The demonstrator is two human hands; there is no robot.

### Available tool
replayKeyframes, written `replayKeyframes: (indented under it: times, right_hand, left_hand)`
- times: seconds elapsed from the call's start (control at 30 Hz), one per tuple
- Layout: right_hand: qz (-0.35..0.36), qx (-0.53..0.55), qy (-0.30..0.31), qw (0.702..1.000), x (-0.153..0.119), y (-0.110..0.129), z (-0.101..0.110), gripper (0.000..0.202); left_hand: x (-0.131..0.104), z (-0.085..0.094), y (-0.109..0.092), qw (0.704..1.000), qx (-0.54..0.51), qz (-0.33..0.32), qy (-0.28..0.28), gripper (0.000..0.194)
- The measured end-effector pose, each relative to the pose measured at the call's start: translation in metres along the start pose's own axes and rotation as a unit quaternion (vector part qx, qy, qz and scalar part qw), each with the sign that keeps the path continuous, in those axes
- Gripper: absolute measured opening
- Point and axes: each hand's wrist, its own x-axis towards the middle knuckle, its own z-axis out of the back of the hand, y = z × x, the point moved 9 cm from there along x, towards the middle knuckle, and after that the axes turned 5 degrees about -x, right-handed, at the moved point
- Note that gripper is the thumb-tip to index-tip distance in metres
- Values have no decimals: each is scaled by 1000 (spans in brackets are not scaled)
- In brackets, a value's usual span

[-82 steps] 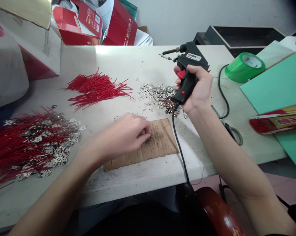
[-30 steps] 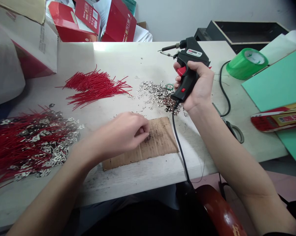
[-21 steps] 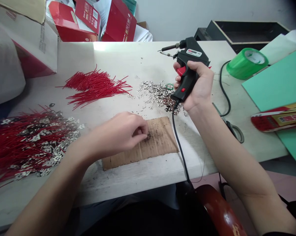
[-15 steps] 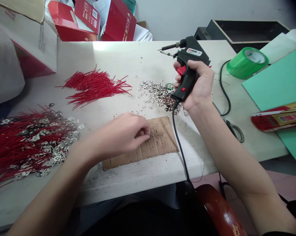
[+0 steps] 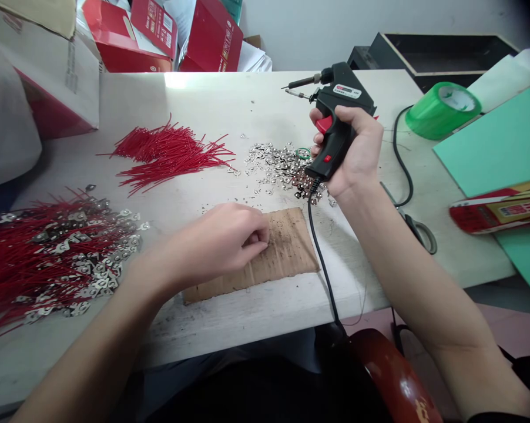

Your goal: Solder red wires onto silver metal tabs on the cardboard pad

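My right hand is wrapped round the handle of a black soldering gun with a red trigger, held up above the table with its tip pointing left. My left hand is closed in a pinch over a scorched piece of cardboard; anything between its fingertips is too small or hidden to make out. Behind the cardboard lies a pile of small metal terminals. Left of them is a bundle of red wires. Red wires with metal terminals on their ends are heaped at the left.
A roll of green tape stands at the right, near scissors and a red and gold package on a green board. The gun's black cord hangs over the table's front edge. Red boxes stand at the back.
The view has shifted very slightly. Both hands and the soldering gun keep practically the same places.
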Motion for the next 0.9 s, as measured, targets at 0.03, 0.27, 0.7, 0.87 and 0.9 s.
replayKeyframes:
  times: [0.03, 0.27, 0.7, 0.87, 0.9]
  right_hand:
    - [1, 7, -8, 1000, 0, 1, 0, 13]
    - [5, 62, -14, 998, -8, 6, -7, 6]
    - [12, 55, 4, 998, -3, 4, -6, 4]
    - [10, 63, -2, 998, -5, 5, -6, 3]
    - [8, 65, -4, 998, -5, 5, -6, 4]
  left_hand:
    - [0, 0, 0, 1000, 2, 1, 1, 20]
    - [0, -2, -4, 1000, 18, -16, 3, 25]
    - [-1, -4, -8, 999, 25, -32, -11, 27]
    - [1, 1, -7, 1000, -8, -19, -14, 22]
    - [2, 6, -7, 999, -18, -14, -28, 20]
